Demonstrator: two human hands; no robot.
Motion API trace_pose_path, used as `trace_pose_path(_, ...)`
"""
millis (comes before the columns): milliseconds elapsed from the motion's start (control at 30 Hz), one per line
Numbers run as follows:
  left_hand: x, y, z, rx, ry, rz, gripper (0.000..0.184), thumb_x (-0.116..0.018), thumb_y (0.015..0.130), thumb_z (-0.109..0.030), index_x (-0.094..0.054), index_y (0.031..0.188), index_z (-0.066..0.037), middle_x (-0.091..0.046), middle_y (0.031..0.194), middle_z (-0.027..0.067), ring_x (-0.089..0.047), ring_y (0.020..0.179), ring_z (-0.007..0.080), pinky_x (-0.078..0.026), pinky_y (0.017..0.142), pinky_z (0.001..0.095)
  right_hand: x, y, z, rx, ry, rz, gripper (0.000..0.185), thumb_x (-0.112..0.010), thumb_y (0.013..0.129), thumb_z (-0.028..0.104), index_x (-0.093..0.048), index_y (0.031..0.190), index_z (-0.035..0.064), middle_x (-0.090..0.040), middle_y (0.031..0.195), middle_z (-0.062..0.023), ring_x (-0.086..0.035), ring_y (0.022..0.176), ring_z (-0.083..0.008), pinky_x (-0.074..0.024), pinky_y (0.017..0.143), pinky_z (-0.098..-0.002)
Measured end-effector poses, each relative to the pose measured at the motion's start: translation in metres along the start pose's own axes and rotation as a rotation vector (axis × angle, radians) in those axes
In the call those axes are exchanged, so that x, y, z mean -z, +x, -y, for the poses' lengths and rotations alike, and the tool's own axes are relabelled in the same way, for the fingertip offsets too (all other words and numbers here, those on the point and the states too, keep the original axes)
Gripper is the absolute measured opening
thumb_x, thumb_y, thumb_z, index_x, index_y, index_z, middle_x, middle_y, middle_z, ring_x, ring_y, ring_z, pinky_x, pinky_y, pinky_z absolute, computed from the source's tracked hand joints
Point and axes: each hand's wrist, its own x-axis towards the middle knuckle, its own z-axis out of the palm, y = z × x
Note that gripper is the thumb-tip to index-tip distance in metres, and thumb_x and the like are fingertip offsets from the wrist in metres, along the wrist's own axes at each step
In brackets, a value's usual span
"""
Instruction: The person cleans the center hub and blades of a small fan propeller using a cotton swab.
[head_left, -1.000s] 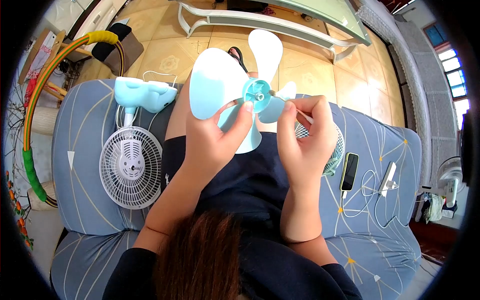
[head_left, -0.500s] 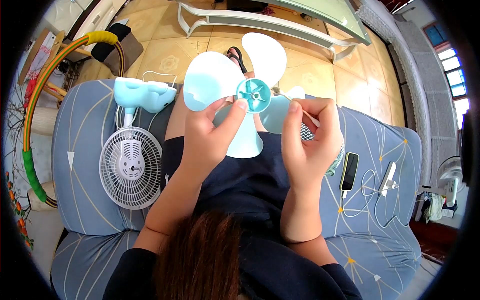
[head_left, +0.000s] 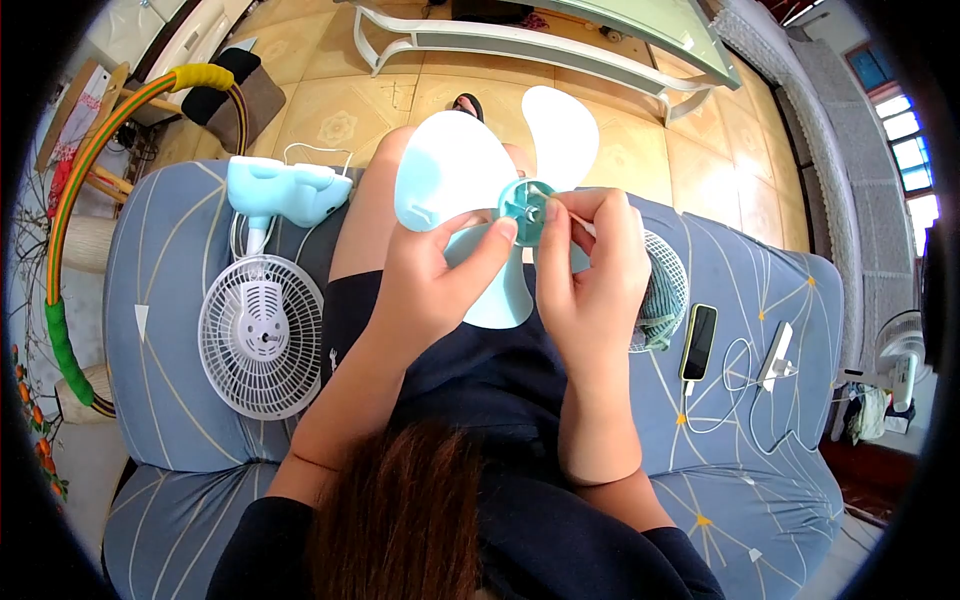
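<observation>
A light blue fan blade (head_left: 452, 165) with three wide petals is held over my lap, the open back of its teal hub facing me. My left hand (head_left: 432, 268) is closed on it, thumb pressed at the hub's rim and fingers behind a petal. In my right hand (head_left: 598, 270) a thin cotton swab (head_left: 586, 227) is pinched between thumb and fingers. Those fingertips are at the hub's right side and hide the swab's tip. Beside my right wrist lies a round mesh fan guard (head_left: 672, 268) with a greenish cloth (head_left: 657, 312) on it.
On the sofa (head_left: 160, 380) to the left lies the light blue fan body (head_left: 285, 190) with its white rear grille (head_left: 262, 380). To the right are a phone (head_left: 700, 340) on a cable and a power strip (head_left: 776, 358). A glass-topped table (head_left: 560, 52) stands ahead.
The fan blade has moved slightly right and tilted. My right hand has come left, bringing the swab from beside the hub into it. More of the mesh guard and cloth now shows.
</observation>
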Motion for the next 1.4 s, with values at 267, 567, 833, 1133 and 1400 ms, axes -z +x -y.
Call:
trace_pose_path(267, -0.003, 0.003, -0.002, 0.011, -0.135, -0.053, 0.029, -0.055, 0.092, -0.003, -0.063, 0.115, 0.012, -0.064, 0.121, 0.0140, -0.058, 0.113, 0.0176, -0.043, 0.101, 0.0324, 0.003, -0.006, -0.001, -0.016, 0.084, -0.014, 0.008, -0.061, 0.094, 0.002, -0.057, 0.091, -0.0045, -0.061, 0.085, -0.0083, -0.059, 0.075, -0.0091, -0.0501, 0.069, -0.0213)
trace_pose_path(567, 0.003, 0.002, 0.005, 0.074, -0.155, 0.006, 0.028, -0.055, 0.093, -0.004, -0.064, 0.114, 0.010, -0.064, 0.121, 0.0130, -0.058, 0.113, 0.0169, -0.043, 0.101, 0.0326, 0.014, 0.000, 0.008, -0.088, 0.103, -0.001, 0.005, -0.061, 0.090, -0.002, -0.058, 0.087, -0.0036, -0.062, 0.082, -0.0075, -0.059, 0.074, -0.0087, -0.0522, 0.070, -0.0222)
trace_pose_path(833, 0.002, 0.000, 0.000, 0.108, -0.135, 0.015, 0.031, -0.055, 0.092, -0.004, -0.062, 0.118, 0.011, -0.064, 0.121, 0.0134, -0.058, 0.113, 0.0171, -0.044, 0.100, 0.0323, 0.006, 0.000, 0.000, -0.040, 0.034, -0.012, 0.006, -0.064, 0.085, 0.001, -0.058, 0.083, 0.0013, -0.058, 0.076, -0.0063, -0.053, 0.067, -0.0185, -0.0416, 0.064, -0.0310)
trace_pose_path(1133, 0.001, 0.001, 0.006, 0.266, -0.291, -0.022, 0.032, -0.052, 0.092, -0.004, -0.061, 0.117, 0.013, -0.065, 0.118, 0.0150, -0.061, 0.109, 0.0175, -0.046, 0.097, 0.0317, 0.016, 0.003, 0.010, -0.162, 0.211, -0.034, 0.006, -0.062, 0.091, 0.000, -0.058, 0.088, -0.0041, -0.063, 0.082, -0.0060, -0.058, 0.074, -0.0067, -0.0507, 0.071, -0.0201)
trace_pose_path(1400, -0.001, -0.001, 0.003, 0.029, -0.203, -0.037, 0.025, -0.062, 0.093, -0.008, -0.065, 0.111, 0.008, -0.068, 0.098, 0.0061, -0.062, 0.088, 0.0095, -0.050, 0.079, 0.0241, 0.011, 0.005, 0.007, -0.182, 0.176, -0.026, 0.006, -0.064, 0.086, -0.002, -0.058, 0.083, -0.0017, -0.063, 0.077, -0.0087, -0.063, 0.069, -0.0145, -0.0532, 0.061, -0.0255)
